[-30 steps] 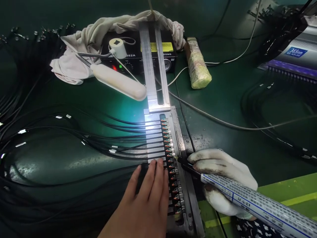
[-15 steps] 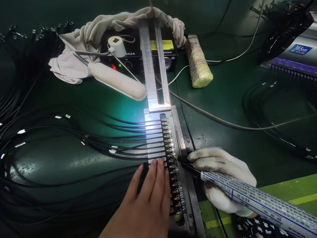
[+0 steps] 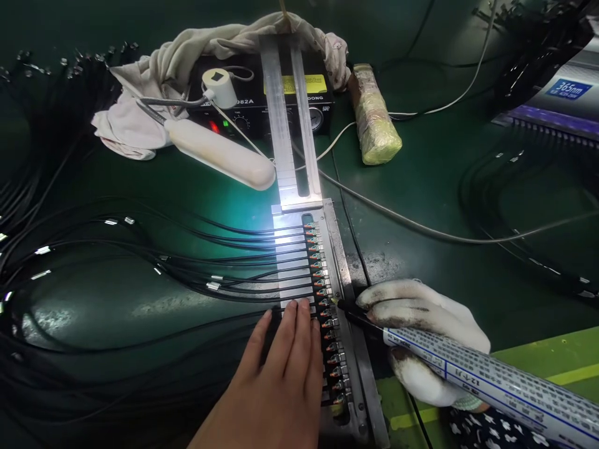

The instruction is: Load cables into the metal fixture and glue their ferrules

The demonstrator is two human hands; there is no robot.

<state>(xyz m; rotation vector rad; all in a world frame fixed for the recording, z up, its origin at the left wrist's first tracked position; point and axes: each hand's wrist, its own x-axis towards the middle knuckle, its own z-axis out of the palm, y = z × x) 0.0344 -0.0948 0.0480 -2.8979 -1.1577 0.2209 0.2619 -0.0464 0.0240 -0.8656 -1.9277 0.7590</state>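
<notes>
My bare left hand [image 3: 276,374] lies flat, fingers stretched, its fingertips on the black cables [image 3: 243,299] where they cross a slotted metal fixture [image 3: 337,249]. A row of small connector ends with orange and green parts [image 3: 322,283] runs along that fixture. In a stained white glove, my right hand [image 3: 421,312] is wrapped around a glue syringe [image 3: 496,380] with a printed label and a black front end. Its thin tip hovers close by the connector row, just right of my left fingertips. Whether the tip touches anything I cannot tell.
A white lamp [image 3: 219,153] shines on the fixture's upper part. Behind it stands a black dispenser box [image 3: 257,115] draped with a cloth [image 3: 187,53]. A wrapped block [image 3: 378,125] lies to its right. A 365nm lamp unit [image 3: 568,90] is far right; cable bundles [image 3: 60,87] lie left.
My right hand and the glue syringe have shifted slightly right and toward me, drawing the tip a little off the connectors. My left hand stays in place.
</notes>
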